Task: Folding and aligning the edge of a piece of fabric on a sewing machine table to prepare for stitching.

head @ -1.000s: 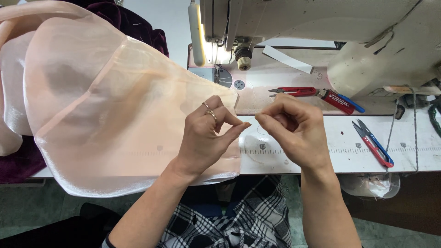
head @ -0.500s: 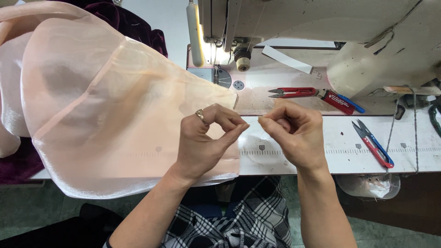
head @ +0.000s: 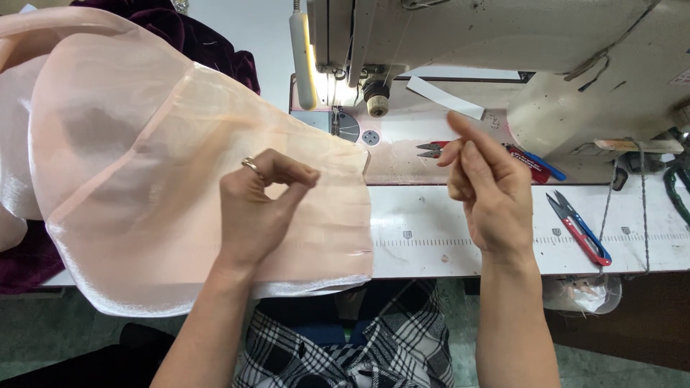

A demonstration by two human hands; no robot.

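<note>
Head view, looking down on a sewing station. The left hand (head: pixel 262 208) hovers over the peach sheer fabric (head: pixel 144 179), thumb and forefinger pressed together in a pinch just above the cloth; whether a thread or a fold of cloth sits between the fingertips cannot be told. A ring shows on one finger of this hand. The right hand (head: pixel 489 190) is raised well apart from the left, over the bare white tabletop (head: pixel 431 237), fingers loosely curled and forefinger and thumb drawn together at the top as if nipping something fine; no thread is visible there, so its content cannot be told.

The fabric lies spread flat beneath and to the outer side of the left hand, its straight edge ending between the two hands, near the needle area of the sewing machine (head: pixel 503 57). This placement keeps the working edge within reach of both hands and close to the presser foot.

Beyond the right hand, partly hidden by its fingers, lie red-handled thread snips (head: pixel 431 149). A second pair of snips (head: pixel 578 228), red and blue, rests on the tabletop to the outer side of the right hand, handy for a quick pick-up. A dark purple velvet cloth (head: pixel 180 29) is bunched beyond the left hand, under the sheer fabric. A lit lamp tube (head: pixel 303 57) hangs on the machine head.
</note>
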